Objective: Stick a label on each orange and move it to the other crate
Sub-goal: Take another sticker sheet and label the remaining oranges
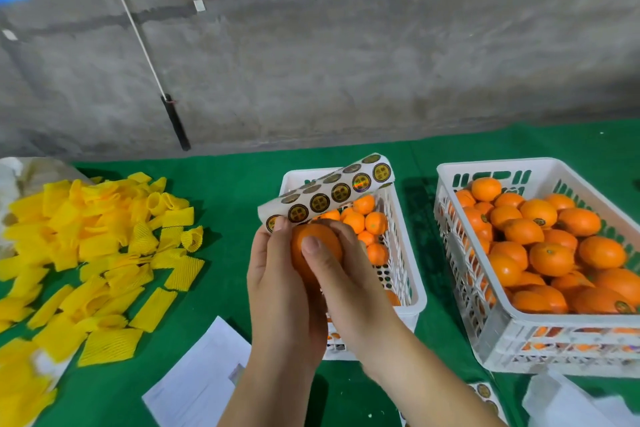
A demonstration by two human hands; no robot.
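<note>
An orange [313, 243] sits between both hands, above the near end of the middle white crate [405, 274]. My left hand [280, 291] cups it from the left and also pinches a sheet of round gold-and-black labels [329, 196], which curls up and to the right. My right hand [346, 274] grips the orange from the right, thumb pressed on its front. The middle crate holds several oranges [367, 222]. A fuller white crate [485, 315] on the right is heaped with oranges [550, 253], some showing labels.
A pile of yellow foam fruit nets [97, 253] covers the green table [225, 191] on the left. White backing sheets [201, 378] lie at the near edge, more label sheets [485, 392] near my right forearm. A grey concrete wall stands behind.
</note>
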